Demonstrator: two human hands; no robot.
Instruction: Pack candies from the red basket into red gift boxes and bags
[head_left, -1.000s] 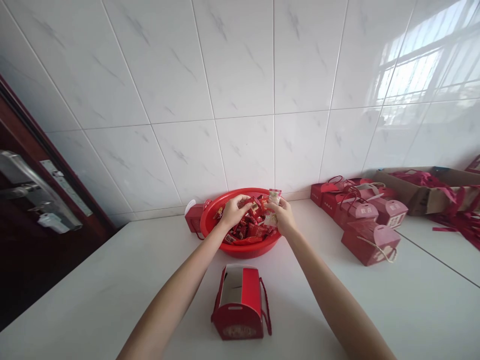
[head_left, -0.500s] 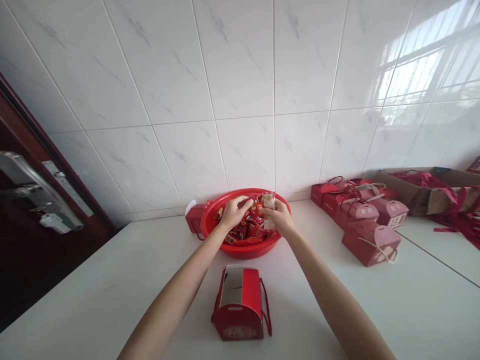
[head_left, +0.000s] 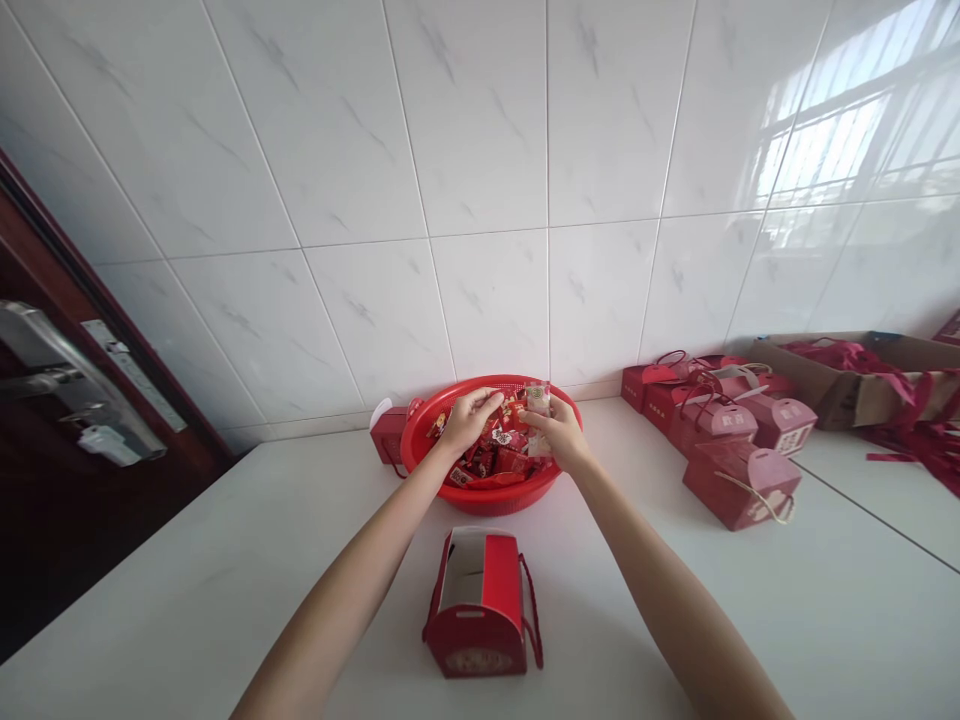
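Both of my hands are over a red plastic basket [head_left: 499,505] that is heaped with wrapped candies [head_left: 491,460]. My right hand [head_left: 560,430] pinches a clear-and-pale wrapped candy packet [head_left: 538,397] between thumb and fingers at the basket's right side. On the left side, my left hand [head_left: 470,420] is closed with thumb and fingertips together; what they hold, if anything, is too small to make out. In front of the basket stands a red gift box [head_left: 480,635] with its top open and a red cord handle hanging at its right.
Another red box [head_left: 388,435] sits behind the basket's left side. Several closed red gift boxes [head_left: 742,485] are grouped on the right of the white table [head_left: 300,560]. Beyond them is a cardboard carton [head_left: 832,390] with dark red ribbons [head_left: 926,435]. A tiled wall [head_left: 360,310] bounds the back; a door [head_left: 90,400] is left.
My left thumb and fingers have drawn closer together, and the hand has lifted slightly. My right hand keeps the packet in nearly the same place.
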